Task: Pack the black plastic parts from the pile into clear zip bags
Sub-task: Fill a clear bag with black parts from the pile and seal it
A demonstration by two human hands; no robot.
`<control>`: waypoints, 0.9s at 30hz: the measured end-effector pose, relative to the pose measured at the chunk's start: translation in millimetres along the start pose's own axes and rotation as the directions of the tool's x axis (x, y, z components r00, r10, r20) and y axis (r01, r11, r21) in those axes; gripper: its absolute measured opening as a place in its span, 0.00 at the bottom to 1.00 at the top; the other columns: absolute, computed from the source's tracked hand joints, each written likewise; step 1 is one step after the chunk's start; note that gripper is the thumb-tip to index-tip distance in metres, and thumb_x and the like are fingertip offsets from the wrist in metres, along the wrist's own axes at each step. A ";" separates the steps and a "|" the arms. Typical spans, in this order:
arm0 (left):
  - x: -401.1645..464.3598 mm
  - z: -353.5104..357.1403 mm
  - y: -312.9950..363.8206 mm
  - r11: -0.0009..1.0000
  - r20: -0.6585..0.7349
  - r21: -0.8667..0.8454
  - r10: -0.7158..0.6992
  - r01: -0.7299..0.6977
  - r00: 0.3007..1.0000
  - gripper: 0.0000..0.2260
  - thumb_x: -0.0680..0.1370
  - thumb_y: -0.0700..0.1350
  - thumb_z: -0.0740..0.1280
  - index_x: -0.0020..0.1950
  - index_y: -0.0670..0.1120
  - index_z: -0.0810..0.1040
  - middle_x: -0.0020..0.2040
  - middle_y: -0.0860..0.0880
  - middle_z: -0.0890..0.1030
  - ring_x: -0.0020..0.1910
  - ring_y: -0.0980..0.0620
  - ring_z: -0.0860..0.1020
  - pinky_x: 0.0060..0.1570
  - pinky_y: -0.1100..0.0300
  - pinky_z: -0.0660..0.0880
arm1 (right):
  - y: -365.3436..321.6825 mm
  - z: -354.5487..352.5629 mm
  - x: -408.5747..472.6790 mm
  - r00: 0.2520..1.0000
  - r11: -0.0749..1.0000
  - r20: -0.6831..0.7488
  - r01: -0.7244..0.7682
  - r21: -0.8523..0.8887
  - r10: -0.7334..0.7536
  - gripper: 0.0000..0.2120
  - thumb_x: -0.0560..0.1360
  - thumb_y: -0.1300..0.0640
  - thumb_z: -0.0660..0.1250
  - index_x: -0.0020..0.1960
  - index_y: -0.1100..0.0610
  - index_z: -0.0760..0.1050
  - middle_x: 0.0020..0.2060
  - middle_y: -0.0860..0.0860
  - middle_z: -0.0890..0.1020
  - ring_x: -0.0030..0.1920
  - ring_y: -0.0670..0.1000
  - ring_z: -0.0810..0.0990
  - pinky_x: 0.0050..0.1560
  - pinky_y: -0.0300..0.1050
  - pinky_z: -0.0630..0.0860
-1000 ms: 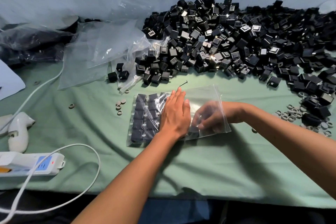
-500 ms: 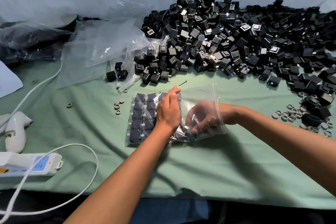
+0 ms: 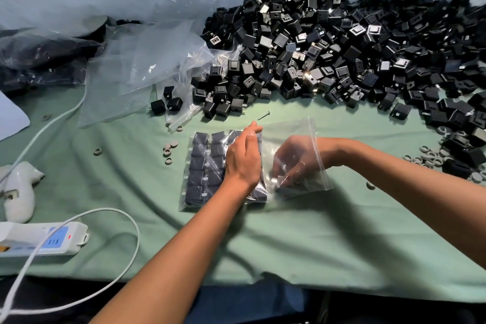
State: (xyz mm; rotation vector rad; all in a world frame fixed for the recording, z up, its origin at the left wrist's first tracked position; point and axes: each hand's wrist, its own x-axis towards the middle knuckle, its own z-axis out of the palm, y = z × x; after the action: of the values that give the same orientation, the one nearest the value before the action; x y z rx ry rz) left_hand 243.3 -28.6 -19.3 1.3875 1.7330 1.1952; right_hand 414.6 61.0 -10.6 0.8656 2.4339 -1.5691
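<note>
A clear zip bag (image 3: 289,130) lies flat on the green cloth, its left half filled with rows of black plastic parts (image 3: 202,163). My left hand (image 3: 243,159) rests on top of the bag, turned on its edge with the fingers straight, right beside the packed rows. My right hand (image 3: 297,158) is inside the bag through its open right side, seen through the plastic. Its curled fingers pinch a black part near the bag's lower edge. The big pile of black parts (image 3: 328,42) spreads across the back and right of the table.
Empty clear bags (image 3: 147,60) lie left of the pile, with dark filled bags (image 3: 39,60) beyond. A white power strip (image 3: 44,241), its cable and a white tool (image 3: 19,192) sit at the left. Grey rings (image 3: 169,151) and a screw (image 3: 263,115) lie near the bag.
My left hand has turned from lying flat on the bag onto its edge and shifted slightly left. My right hand stays inside the bag, working at the parts near its lower edge.
</note>
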 end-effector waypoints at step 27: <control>-19.8 16.5 -11.9 0.839 0.154 0.509 0.133 -0.194 0.979 0.30 0.83 0.58 0.42 0.81 0.47 0.62 0.83 0.46 0.54 0.83 0.49 0.48 0.81 0.48 0.50 | 3.4 -12.4 -22.8 0.987 0.985 -0.018 -0.158 0.075 0.160 0.11 0.76 0.52 0.77 0.43 0.60 0.83 0.35 0.56 0.84 0.34 0.51 0.79 0.34 0.45 0.74</control>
State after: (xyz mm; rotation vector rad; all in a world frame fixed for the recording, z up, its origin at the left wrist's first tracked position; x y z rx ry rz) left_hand 258.1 -43.6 -38.3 1.9135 1.9747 0.7230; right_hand 437.8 63.7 1.3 1.0683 2.2706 -1.6072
